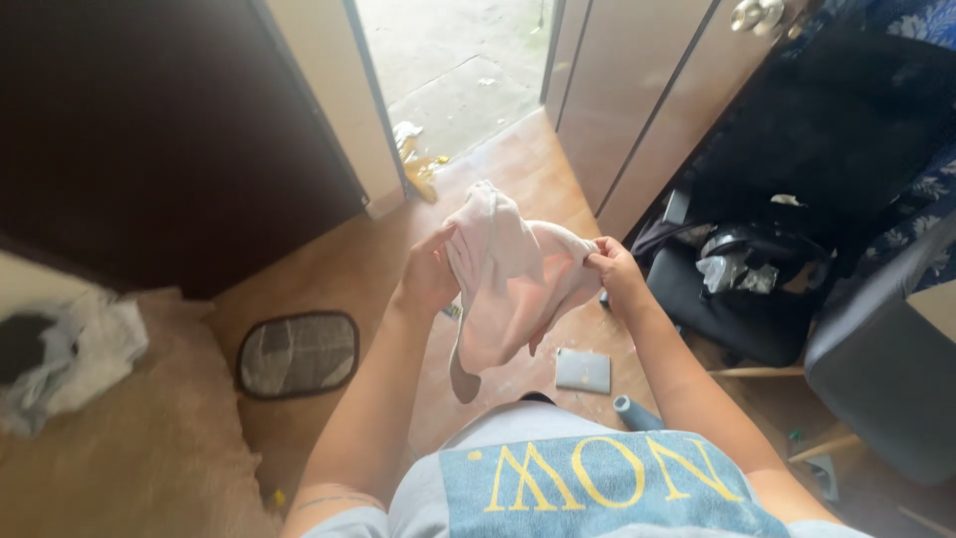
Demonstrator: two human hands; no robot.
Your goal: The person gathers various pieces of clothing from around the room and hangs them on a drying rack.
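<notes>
Both hands hold one pale pink cloth [513, 284] up in the air, in front of the person's chest. The left hand [430, 274] has its fingers curled tight on the left edge of the cloth. The right hand [612, 267] pinches the right edge with its fingertips close together. The cloth hangs down between the two hands, and one thin end dangles lower, near the left arm.

The cloth covers part of the left hand's fingers, so not every finger shows. The wood floor [518, 169] under the cloth is partly hidden too.

On the floor to the left lies a dark oval mesh thing [297, 353]; what it is cannot be told. Near the person's shirt lies a small grey flat box [583, 371]. On the right stands a black chair [757, 309] with crinkled silver wrapping [735, 267] piled on its seat. Far off, an open doorway [453, 60] shows bare ground outside. A heap of grey and white cloths [70, 354] sits at the far left edge, cut off.
</notes>
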